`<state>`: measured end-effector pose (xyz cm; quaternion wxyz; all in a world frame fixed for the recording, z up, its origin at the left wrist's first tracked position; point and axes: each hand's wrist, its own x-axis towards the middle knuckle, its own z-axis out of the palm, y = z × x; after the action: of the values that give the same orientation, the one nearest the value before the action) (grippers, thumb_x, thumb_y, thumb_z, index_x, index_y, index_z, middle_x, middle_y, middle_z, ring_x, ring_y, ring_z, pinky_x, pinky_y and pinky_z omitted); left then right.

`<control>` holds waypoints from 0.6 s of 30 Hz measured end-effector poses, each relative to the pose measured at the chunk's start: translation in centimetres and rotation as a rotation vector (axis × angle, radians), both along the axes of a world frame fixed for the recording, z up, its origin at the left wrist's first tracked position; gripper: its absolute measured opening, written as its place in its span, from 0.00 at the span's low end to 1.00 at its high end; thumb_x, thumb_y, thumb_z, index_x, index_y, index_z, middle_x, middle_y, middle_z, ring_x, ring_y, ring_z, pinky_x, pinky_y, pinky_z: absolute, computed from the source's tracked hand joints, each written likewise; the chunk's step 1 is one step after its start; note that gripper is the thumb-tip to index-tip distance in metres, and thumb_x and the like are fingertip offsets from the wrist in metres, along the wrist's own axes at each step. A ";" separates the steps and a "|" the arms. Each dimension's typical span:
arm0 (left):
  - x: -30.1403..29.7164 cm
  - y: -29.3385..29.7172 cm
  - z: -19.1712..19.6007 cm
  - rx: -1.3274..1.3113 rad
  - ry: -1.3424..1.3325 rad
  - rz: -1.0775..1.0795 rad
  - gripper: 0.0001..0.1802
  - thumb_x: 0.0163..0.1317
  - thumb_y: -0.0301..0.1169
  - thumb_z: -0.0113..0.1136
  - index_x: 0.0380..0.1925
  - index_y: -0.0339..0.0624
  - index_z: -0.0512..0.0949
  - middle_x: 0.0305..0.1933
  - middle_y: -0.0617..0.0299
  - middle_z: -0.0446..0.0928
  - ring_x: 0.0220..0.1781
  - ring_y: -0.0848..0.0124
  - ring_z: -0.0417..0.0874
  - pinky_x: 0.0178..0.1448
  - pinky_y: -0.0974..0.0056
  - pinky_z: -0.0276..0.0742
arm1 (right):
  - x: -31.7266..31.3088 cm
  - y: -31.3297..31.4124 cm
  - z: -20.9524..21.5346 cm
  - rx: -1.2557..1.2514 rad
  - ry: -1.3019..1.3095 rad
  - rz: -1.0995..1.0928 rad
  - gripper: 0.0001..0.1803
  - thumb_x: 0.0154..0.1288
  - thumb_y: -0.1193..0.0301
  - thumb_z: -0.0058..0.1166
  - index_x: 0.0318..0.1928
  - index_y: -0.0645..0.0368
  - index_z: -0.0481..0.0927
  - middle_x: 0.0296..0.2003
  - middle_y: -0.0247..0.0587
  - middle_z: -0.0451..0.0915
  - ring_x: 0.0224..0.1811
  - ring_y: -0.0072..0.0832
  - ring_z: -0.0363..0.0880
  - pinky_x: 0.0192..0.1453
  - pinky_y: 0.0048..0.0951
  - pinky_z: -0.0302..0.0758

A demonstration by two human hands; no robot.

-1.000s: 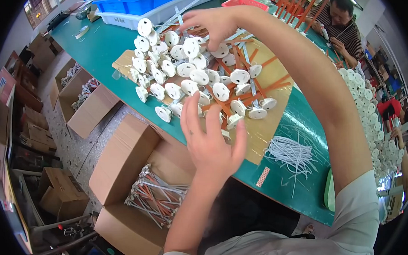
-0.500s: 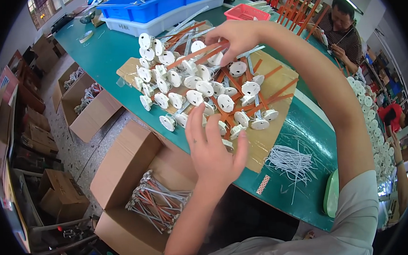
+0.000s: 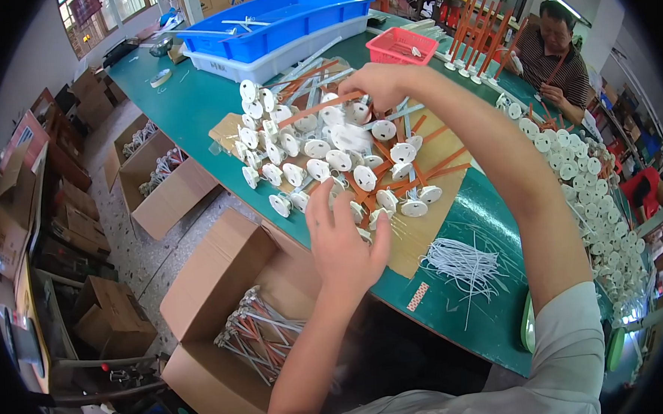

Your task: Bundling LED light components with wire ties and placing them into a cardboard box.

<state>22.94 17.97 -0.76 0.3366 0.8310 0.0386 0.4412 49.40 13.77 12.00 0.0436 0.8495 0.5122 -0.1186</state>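
A pile of white round discs [image 3: 318, 169], many fixed to flat orange-brown or silvery strips, covers a sheet of brown cardboard [image 3: 415, 236]. My right hand [image 3: 381, 87] reaches over the far side of the pile, its fingers closed on an orange-brown strip [image 3: 319, 108]. Below those fingers a white disc [image 3: 350, 137] is smeared by motion; I cannot tell whether it hangs from the hand. At the near edge of the pile my left hand [image 3: 345, 247] is raised with fingers apart and holds nothing. Its fingertips overlap the nearest discs in view.
A blue tray [image 3: 277, 30] sits in a white one at the back, beside a red basket [image 3: 402, 47]. White cords [image 3: 466, 267] lie near right. An open carton [image 3: 208, 277] holding stripped pieces stands below the table's left edge. Across the table a person works near more discs [image 3: 593, 193].
The view has shifted slightly. My right hand stays over the pile's far side, where two strips showed at its fingers and a disc is now blurred beneath. My left hand stays raised and spread.
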 end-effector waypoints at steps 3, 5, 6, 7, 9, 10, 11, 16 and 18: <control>-0.1 -0.1 0.1 0.014 0.020 -0.003 0.25 0.51 0.34 0.66 0.45 0.31 0.71 0.59 0.38 0.64 0.61 0.41 0.66 0.61 0.46 0.67 | -1.2 0.2 -0.6 0.012 -0.157 -0.050 0.24 0.40 0.81 0.61 0.44 0.57 0.79 0.39 0.43 0.82 0.49 0.43 0.79 0.52 0.51 0.72; -0.1 -0.2 0.2 0.007 0.038 -0.010 0.25 0.51 0.34 0.66 0.45 0.31 0.70 0.59 0.38 0.64 0.61 0.41 0.66 0.61 0.46 0.67 | -1.7 -0.2 -0.6 0.007 -0.257 -0.011 0.18 0.47 0.77 0.59 0.43 0.51 0.82 0.43 0.36 0.82 0.50 0.36 0.79 0.64 0.69 0.56; -0.1 -0.3 0.2 0.010 0.035 -0.010 0.25 0.51 0.34 0.66 0.45 0.31 0.70 0.59 0.38 0.64 0.61 0.41 0.66 0.61 0.46 0.67 | -1.9 -0.6 -0.5 0.010 -0.248 -0.002 0.18 0.47 0.77 0.59 0.43 0.51 0.82 0.43 0.36 0.82 0.50 0.36 0.79 0.64 0.69 0.56; -0.1 -0.3 0.2 0.015 0.040 -0.005 0.25 0.51 0.34 0.66 0.45 0.31 0.70 0.60 0.38 0.64 0.61 0.41 0.66 0.61 0.46 0.67 | -2.0 -1.2 -0.3 0.061 -0.310 0.075 0.17 0.45 0.78 0.57 0.40 0.52 0.81 0.42 0.36 0.81 0.51 0.36 0.78 0.68 0.65 0.52; -0.1 -0.4 0.3 0.026 0.040 -0.004 0.25 0.51 0.34 0.66 0.45 0.31 0.70 0.60 0.37 0.64 0.61 0.41 0.66 0.61 0.46 0.67 | -2.4 -2.5 0.2 0.139 -0.347 0.170 0.16 0.42 0.81 0.54 0.35 0.53 0.79 0.42 0.36 0.79 0.54 0.35 0.76 0.75 0.59 0.43; -0.1 -0.5 0.4 0.014 0.038 -0.006 0.25 0.51 0.34 0.66 0.45 0.31 0.70 0.59 0.38 0.65 0.61 0.42 0.66 0.62 0.47 0.65 | -2.6 -3.1 0.5 0.143 -0.357 0.155 0.16 0.42 0.81 0.54 0.35 0.53 0.79 0.42 0.36 0.79 0.54 0.35 0.76 0.75 0.59 0.43; -0.2 -0.5 0.4 -0.008 0.022 -0.010 0.25 0.50 0.33 0.67 0.45 0.32 0.70 0.59 0.38 0.66 0.61 0.44 0.67 0.63 0.47 0.64 | -2.9 -3.8 0.9 0.203 -0.448 0.224 0.15 0.43 0.81 0.55 0.35 0.54 0.78 0.40 0.36 0.79 0.53 0.36 0.76 0.75 0.58 0.43; -0.3 -0.8 0.4 0.016 0.009 -0.002 0.24 0.52 0.34 0.66 0.45 0.32 0.70 0.59 0.38 0.66 0.61 0.44 0.67 0.63 0.48 0.64 | -4.1 -7.3 2.1 0.395 -0.608 0.344 0.14 0.41 0.77 0.59 0.33 0.57 0.73 0.30 0.38 0.76 0.42 0.39 0.77 0.55 0.52 0.71; -0.4 -0.8 0.4 0.016 -0.011 -0.007 0.23 0.53 0.34 0.65 0.45 0.32 0.70 0.59 0.38 0.66 0.61 0.45 0.67 0.63 0.48 0.64 | -4.5 -8.5 2.5 0.410 -0.672 0.344 0.14 0.42 0.76 0.61 0.31 0.56 0.71 0.27 0.39 0.76 0.38 0.41 0.78 0.40 0.47 0.73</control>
<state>22.56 17.14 -0.36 0.3315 0.8314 0.0304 0.4449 44.86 5.29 14.53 0.0576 0.7343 0.6167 0.2779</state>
